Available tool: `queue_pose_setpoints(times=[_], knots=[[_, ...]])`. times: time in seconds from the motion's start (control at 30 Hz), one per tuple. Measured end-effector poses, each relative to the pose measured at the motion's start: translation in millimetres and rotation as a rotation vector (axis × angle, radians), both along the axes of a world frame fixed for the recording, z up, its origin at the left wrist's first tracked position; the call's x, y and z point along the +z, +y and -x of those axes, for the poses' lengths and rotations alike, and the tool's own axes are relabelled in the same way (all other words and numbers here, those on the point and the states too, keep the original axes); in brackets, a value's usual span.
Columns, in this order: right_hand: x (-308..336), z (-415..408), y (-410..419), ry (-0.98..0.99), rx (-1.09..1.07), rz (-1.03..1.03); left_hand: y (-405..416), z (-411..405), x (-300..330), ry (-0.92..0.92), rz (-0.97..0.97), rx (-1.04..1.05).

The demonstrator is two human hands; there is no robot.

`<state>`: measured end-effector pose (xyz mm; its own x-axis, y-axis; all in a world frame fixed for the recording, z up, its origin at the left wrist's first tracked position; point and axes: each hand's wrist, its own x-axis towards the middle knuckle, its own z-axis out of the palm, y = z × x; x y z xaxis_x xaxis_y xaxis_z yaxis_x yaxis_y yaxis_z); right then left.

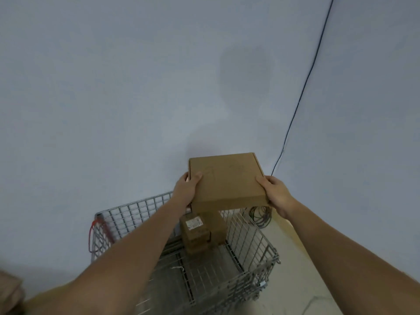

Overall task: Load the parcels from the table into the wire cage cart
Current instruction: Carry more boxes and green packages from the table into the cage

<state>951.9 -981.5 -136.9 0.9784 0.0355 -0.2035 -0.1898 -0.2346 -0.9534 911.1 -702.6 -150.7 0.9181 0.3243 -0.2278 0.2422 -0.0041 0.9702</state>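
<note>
A flat brown cardboard parcel hangs in the air above the far side of the wire cage cart. My left hand grips its left edge and my right hand grips its right edge. Below it, inside the cart at the far right corner, stands a stack of brown parcels; the top one bears a white label. The held parcel hides the back of that stack.
A pale wall fills the view behind the cart. A thin black cable runs down the wall to a coil of cables on the floor right of the cart. A red strap hangs on the cart's left corner. More brown parcels show at the bottom left.
</note>
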Motion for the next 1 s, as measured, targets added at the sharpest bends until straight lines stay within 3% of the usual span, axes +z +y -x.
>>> queue_pose_setpoints(times=[0.17,0.4,0.67,1.0], knots=[[-16.1,-79.9,5.8,-0.015,0.069,0.052,-3.8,-43.6,-12.7,0.092,-0.013,0.189],[-63.0,-153.5,37.5,0.010,0.183,0.109,15.1,-79.6,-56.9,0.152,0.090,0.279],[-121.0,-215.0,64.6,0.123,0.219,0.117,44.4,-136.6,-117.4,0.236,0.264,0.193],[-212.1,-275.5,87.2,0.346,0.355,0.101,51.9,-194.4,-215.8,0.285,0.090,0.310]])
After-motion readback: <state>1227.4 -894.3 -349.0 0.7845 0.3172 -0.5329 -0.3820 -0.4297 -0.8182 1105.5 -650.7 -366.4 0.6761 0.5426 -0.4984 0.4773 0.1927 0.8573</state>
